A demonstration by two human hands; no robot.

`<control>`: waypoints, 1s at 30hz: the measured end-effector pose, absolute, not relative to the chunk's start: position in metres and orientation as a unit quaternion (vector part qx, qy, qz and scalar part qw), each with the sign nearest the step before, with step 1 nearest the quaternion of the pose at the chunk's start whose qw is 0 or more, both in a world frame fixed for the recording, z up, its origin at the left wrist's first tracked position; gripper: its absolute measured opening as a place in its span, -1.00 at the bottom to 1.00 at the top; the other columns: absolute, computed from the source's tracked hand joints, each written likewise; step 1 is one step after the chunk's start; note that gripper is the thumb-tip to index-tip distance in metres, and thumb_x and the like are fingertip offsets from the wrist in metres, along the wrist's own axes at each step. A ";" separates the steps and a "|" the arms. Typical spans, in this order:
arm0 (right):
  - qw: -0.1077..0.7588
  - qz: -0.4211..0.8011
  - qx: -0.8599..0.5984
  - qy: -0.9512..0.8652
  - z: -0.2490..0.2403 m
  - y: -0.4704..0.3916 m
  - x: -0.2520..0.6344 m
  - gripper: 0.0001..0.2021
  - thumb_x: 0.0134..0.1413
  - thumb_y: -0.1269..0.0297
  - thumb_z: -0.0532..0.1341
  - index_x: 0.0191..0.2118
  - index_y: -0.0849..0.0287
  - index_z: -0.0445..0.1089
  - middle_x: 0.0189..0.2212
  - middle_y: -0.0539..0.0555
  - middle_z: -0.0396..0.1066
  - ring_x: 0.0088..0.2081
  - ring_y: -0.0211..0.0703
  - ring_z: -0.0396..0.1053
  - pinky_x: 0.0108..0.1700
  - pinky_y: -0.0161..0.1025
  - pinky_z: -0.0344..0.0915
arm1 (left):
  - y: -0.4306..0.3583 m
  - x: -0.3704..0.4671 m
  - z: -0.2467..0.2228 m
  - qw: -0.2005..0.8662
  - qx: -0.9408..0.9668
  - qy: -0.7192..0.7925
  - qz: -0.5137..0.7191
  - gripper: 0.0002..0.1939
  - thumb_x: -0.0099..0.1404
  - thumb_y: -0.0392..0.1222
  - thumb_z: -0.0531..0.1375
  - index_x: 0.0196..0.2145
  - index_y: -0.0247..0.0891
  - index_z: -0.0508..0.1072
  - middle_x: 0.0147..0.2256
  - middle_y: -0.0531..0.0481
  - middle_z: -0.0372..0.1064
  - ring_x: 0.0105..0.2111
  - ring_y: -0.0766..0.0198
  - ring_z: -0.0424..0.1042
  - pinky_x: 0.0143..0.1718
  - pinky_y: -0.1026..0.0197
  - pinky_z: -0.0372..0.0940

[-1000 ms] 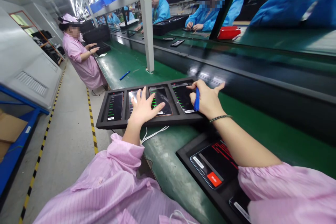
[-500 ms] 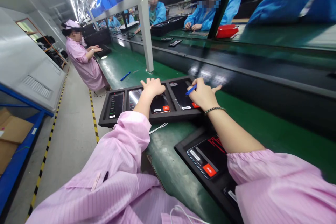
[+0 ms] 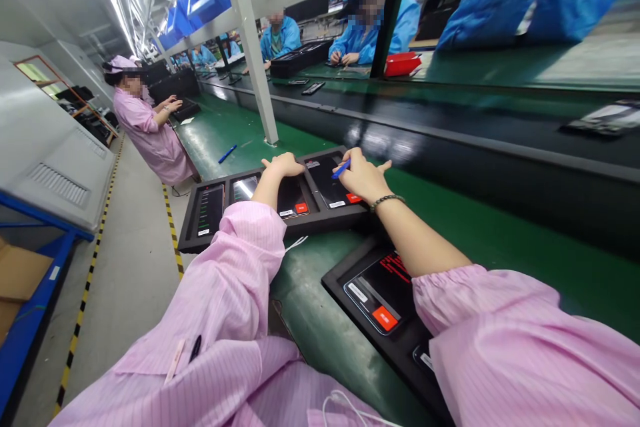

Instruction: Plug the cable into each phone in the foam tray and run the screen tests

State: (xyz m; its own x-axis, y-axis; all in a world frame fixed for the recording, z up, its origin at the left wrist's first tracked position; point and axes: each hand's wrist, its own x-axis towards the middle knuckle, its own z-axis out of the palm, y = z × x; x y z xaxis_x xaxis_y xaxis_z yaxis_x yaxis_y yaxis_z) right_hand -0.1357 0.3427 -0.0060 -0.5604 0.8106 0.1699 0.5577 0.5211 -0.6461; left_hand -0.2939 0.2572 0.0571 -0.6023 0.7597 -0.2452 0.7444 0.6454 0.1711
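Factory floor [image 3: 133, 227] with striped tape runs along the left, past a person in pink [image 3: 147, 130] who stands at the far end of a long green bench [image 3: 310, 287]. Across a dark channel [image 3: 425, 130] on the far side, people in blue sit near a red pouch [image 3: 401, 65], and a white post [image 3: 255, 60] rises from the bench. Near the middle lies a black tray [image 3: 327, 217] divided into compartments, with phones lying flat in a row. Leftmost is a phone with green marks [image 3: 211, 207]; next to it is a phone with a bright reflection [image 3: 244, 190]. Over the third, a phone with a red button [image 3: 290, 199], bends the left hand [image 3: 283, 165]; its fingertips are hidden, so whether they touch the screen cannot be told. The right hand [image 3: 364, 177], well apart from the left, is closed around a blue pen [image 3: 341, 169] above the rightmost phone [image 3: 323, 180]; contact with the glass is unclear. A second tray [image 3: 380, 350] sits nearer and to the right, partly under the right arm, holding a phone with red text [image 3: 373, 293]. Another blue pen [image 3: 227, 154] lies on the bench beyond the first tray.
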 end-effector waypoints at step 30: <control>0.309 0.288 -0.421 -0.803 -0.003 0.338 -0.130 -0.83 0.02 0.19 0.11 -0.33 0.06 0.06 -0.41 0.04 0.41 -0.16 0.15 0.43 0.24 0.60 -0.30 | 0.257 -0.293 0.050 0.139 0.417 0.897 0.042 -0.36 0.21 -0.13 0.17 0.26 -0.09 0.29 0.24 -0.25 0.30 0.33 -0.17 0.09 0.30 -0.43 -0.19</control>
